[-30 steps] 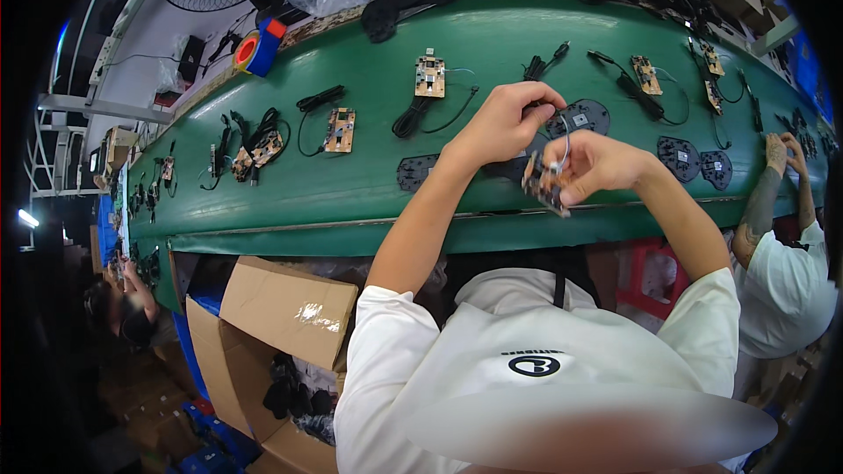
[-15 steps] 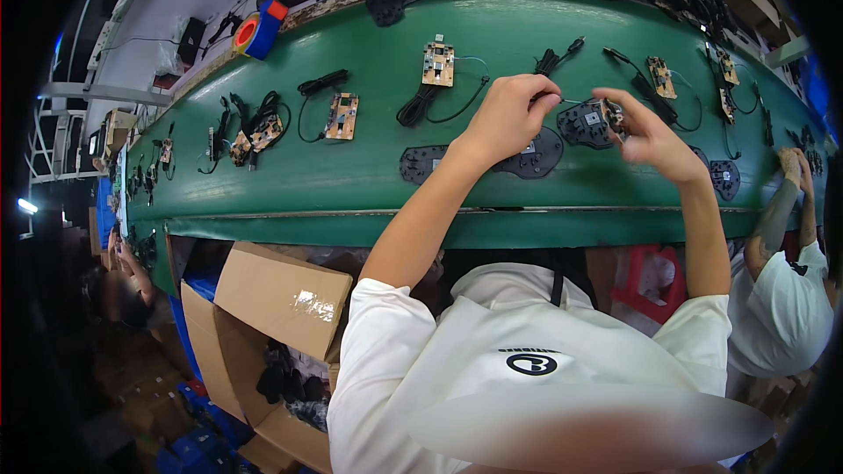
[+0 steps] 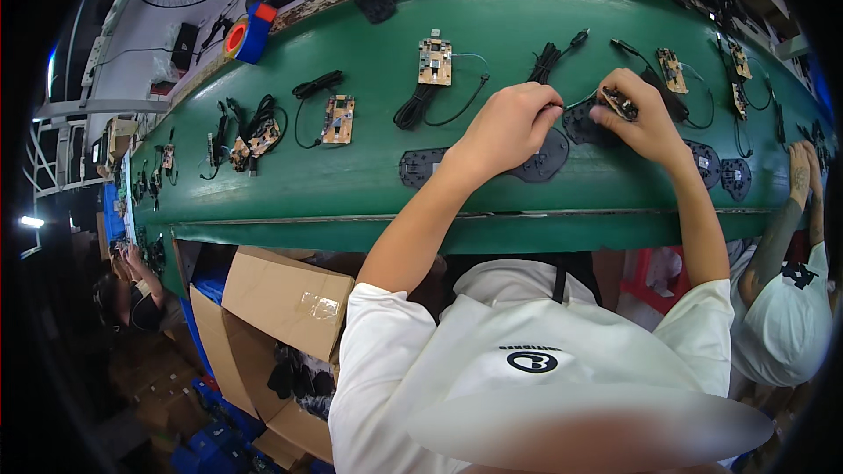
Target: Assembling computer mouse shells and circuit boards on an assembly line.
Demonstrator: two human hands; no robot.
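Circuit board point(image 3: 620, 105) aloft, thin wire point(image 3: 578, 104) strung out beside it

You've got the board gripped between thumb and fingers of your right hand point(image 3: 648, 116), up over the green worktop point(image 3: 351, 184), near a dark plastic shell point(image 3: 579, 129). Your left hand point(image 3: 507, 129) pinches its fingertips together, apparently on the wire running across to the right. Looks like the wire-handling step, with the board not yet laid down. The next move seems to call for a firm right grip and gentle left fingers; a hard tug could strain that wire.
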